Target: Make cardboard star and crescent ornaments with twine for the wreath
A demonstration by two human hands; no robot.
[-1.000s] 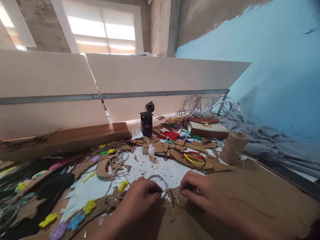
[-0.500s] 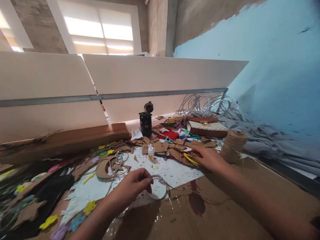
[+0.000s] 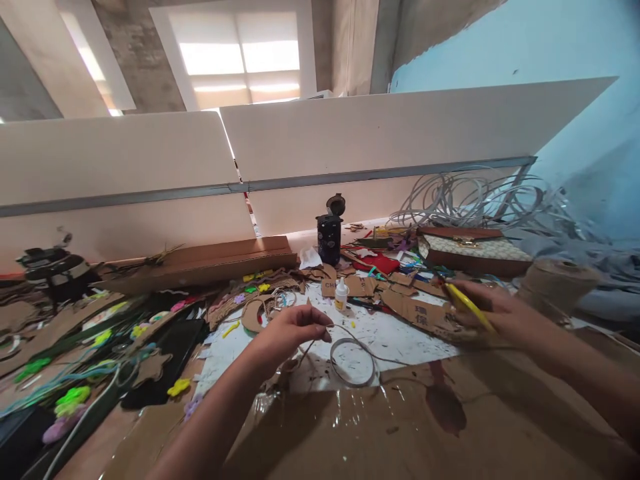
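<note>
Head view, seen from the person's side of the table. The left hand is hovering over the table's white surface, thumb and fingertips pinching a thin brown twine. The twine is trailing from that pinch toward the right, passing by the far side of a pale grey ring. The ring is lying on the white surface, close to the near cardboard sheet, well apart from both hands.

The right hand is gripping a yellow-handled tool, the handle slanting down toward the wrist; motion is blurring it, and its working end is hard to make out. A printed cardboard piece is lying just left of this hand. Right of it, a spool is standing, wound with brown twine.

Beyond the left hand, a small white glue bottle is standing upright; farther back, a black bottle is standing with its lid raised. A brown-and-cream handbag is resting to the far right, in front of looped pale strips. To the left, a cardboard star and a yellow flower are lying among craft scraps. A dark reddish stain is showing on the near sheet.
</note>
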